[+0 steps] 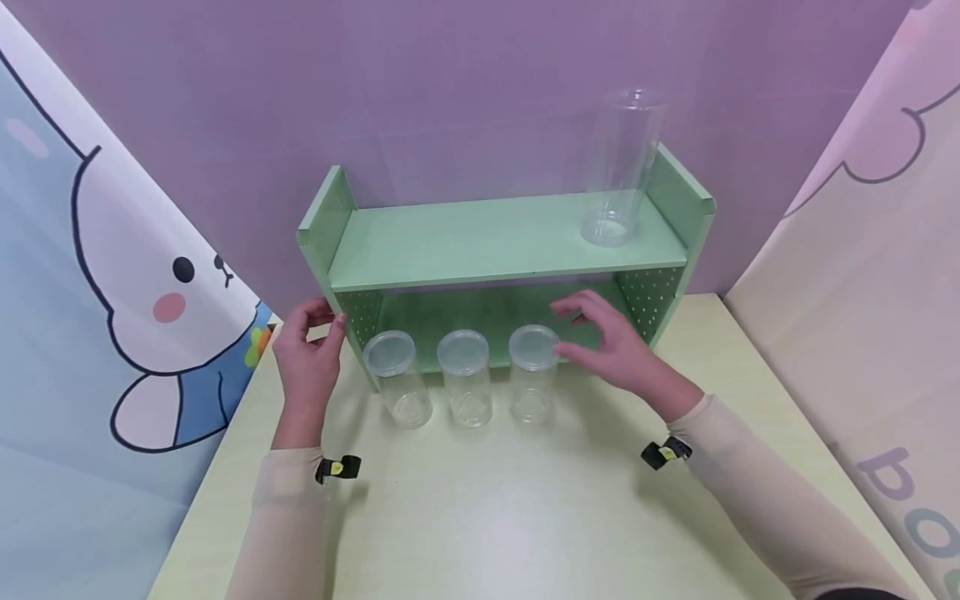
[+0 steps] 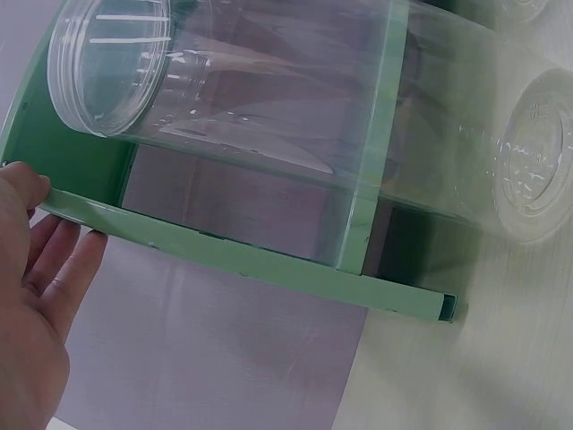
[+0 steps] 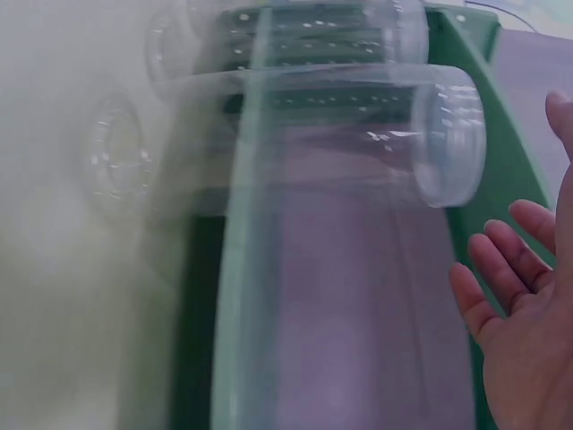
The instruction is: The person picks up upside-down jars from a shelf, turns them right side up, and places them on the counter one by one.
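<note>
My left hand (image 1: 307, 367) grips the left side panel of a green two-tier shelf (image 1: 465, 242), thumb and fingers on either side of its edge. To the right, my right hand (image 1: 618, 346) is spread with thumb and fingers apart, beside the lid of the right clear jar (image 1: 531, 387). Its palm holds nothing in the right wrist view. A middle clear jar (image 1: 469, 387) and a left clear jar (image 1: 405, 387) stand in the same row before the shelf. All three are upright with lids on. One tall clear jar (image 1: 628, 167) stands on the upper board at the right.
The shelf stands on a pale wooden table (image 1: 480, 517) against a purple backdrop (image 1: 465, 92). Printed cloth hangs on both sides, with a cartoon rabbit (image 1: 180, 317) at left. The shelf's raised side panels flank the upper board.
</note>
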### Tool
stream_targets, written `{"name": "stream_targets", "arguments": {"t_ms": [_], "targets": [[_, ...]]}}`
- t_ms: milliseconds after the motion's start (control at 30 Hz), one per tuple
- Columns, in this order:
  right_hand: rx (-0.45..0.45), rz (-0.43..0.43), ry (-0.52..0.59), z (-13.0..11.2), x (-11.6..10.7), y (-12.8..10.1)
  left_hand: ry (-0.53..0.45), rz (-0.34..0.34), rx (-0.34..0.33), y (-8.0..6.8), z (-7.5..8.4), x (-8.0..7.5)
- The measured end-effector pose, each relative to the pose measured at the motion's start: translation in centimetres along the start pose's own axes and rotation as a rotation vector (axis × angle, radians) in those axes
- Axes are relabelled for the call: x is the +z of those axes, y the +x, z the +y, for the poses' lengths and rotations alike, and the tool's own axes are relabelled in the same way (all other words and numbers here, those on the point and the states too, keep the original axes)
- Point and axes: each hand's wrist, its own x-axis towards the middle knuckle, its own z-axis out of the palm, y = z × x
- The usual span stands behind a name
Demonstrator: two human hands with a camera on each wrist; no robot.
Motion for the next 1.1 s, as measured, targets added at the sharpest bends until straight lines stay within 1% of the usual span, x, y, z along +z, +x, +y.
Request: {"name": "stream_targets", "arguments": {"t_ms": [100,200,333,433,500,567,667,800,900,1100], "targets": [[-0.070,0.091,-0.011,-0.2,-1.1,0.2,-0.005,0.000,0.004,0.0,-0.1,0.1],[-0.134,0.201,-0.050,-0.6,-2.3,0.6,-0.009,-0.002,0.005,0.0,-0.2,0.2],[-0.177,0.356,-0.123,-1.5,-4.0,1.6,-0.008,-0.005,-0.003,0.1,-0.3,0.2],[-0.165,0.470,-0.170,-2.0,-4.8,2.6,-0.001,-0.007,-0.011,0.1,-0.3,0.1],[-0.130,0.540,-0.192,-2.2,-5.1,3.4,0.008,-0.007,-0.015,0.1,-0.4,0.0],[-0.076,0.587,-0.205,-2.5,-5.3,4.0,0.014,-0.006,-0.017,0.2,-0.4,-0.1],[0.013,0.628,-0.215,-2.9,-5.4,4.9,0.019,-0.005,-0.016,0.3,-0.6,-0.1],[0.109,0.649,-0.225,-3.3,-5.7,5.9,0.019,-0.006,-0.011,0.3,-0.7,-0.1],[0.162,0.652,-0.233,-3.3,-5.9,6.6,0.016,-0.004,-0.006,0.3,-0.7,0.0],[0.235,0.650,-0.254,-2.9,-6.1,7.6,0.016,-0.002,-0.005,0.4,-0.8,0.1]]}}
